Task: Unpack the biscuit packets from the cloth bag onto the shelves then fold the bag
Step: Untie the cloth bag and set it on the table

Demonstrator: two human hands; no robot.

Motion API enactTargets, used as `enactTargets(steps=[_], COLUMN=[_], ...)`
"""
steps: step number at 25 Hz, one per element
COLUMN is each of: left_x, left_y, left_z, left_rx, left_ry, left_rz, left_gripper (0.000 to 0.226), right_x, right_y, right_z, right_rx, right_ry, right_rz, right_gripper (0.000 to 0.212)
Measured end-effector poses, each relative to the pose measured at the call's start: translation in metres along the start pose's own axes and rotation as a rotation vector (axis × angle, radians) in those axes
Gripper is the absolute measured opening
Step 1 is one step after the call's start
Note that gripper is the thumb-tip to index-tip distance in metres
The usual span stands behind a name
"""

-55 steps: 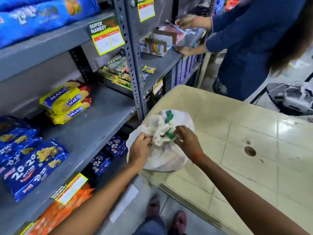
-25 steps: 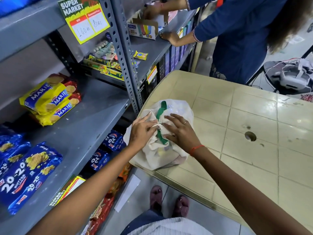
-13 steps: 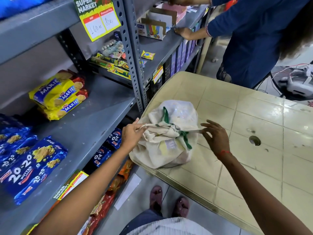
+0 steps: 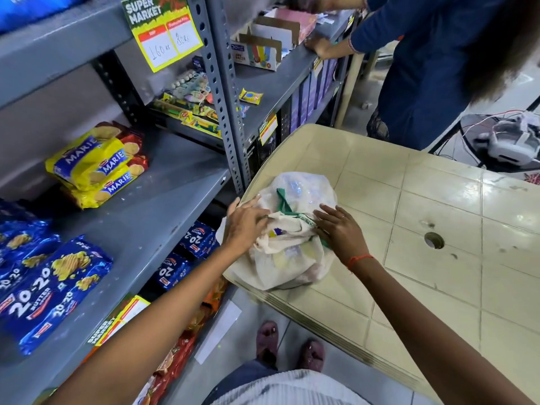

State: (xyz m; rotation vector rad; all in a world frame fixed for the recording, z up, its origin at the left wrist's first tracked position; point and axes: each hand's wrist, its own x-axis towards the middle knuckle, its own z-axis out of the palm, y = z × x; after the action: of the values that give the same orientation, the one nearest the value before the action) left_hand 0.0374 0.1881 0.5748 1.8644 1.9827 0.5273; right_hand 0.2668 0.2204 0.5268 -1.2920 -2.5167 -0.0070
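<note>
A cream cloth bag with green trim sits full on the near left corner of the beige table. Packets show faintly through its fabric. My left hand grips the bag's mouth on the left side. My right hand rests on the mouth's right side at the green handle, fingers spread over the cloth. On the grey shelf to the left lie yellow Marie biscuit packets and blue 20-20 butter cookie packets.
More blue 20-20 packets and orange packets fill the lower shelf. A person in blue works at the far shelf behind the table. A metal upright stands between shelf and table. My feet are below.
Both hands have come back together onto the bag's mouth; half a second ago they were pulling its top apart, the right hand out to the right of the bag.
</note>
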Motion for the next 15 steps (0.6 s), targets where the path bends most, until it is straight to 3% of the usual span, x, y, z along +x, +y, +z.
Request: enactTargets(steps=[3,7,10,12,14,15], left_x=[0.000,-0.004,0.000,0.009,0.018,0.022], left_y=[-0.028,-0.064,-0.047,-0.024,-0.006,-0.005], left_z=[-0.017,-0.034,-0.026,-0.015,-0.008,-0.008], left_rx=[-0.022,-0.025,0.063,0.128,0.136,0.122], left_ry=[0.116,0.024,-0.061,-0.126,-0.209,-0.180], left_rz=[-0.135,-0.306,-0.227,-0.102,-0.052,-0.067], left_gripper=[0.026,0.030,0.081,0.093,0.070,0.042], right_x=[-0.008,-0.010,-0.001,0.008,0.013,0.013], right_y=[0.025,0.047,0.033,0.023,0.019,0.021], right_z=[-0.008,-0.021,-0.020,-0.013,-0.007,-0.009], right_rx=[0.145,0.412,0.491,0.447,0.327,0.298], right_ry=[0.098,0.143,-0.026,-0.291,-0.418,-0.352], right_rz=[0.073,0.519,0.433,0.309,0.255,0.295], right_gripper=[0.018,0.013,0.044,0.057,0.044,0.034])
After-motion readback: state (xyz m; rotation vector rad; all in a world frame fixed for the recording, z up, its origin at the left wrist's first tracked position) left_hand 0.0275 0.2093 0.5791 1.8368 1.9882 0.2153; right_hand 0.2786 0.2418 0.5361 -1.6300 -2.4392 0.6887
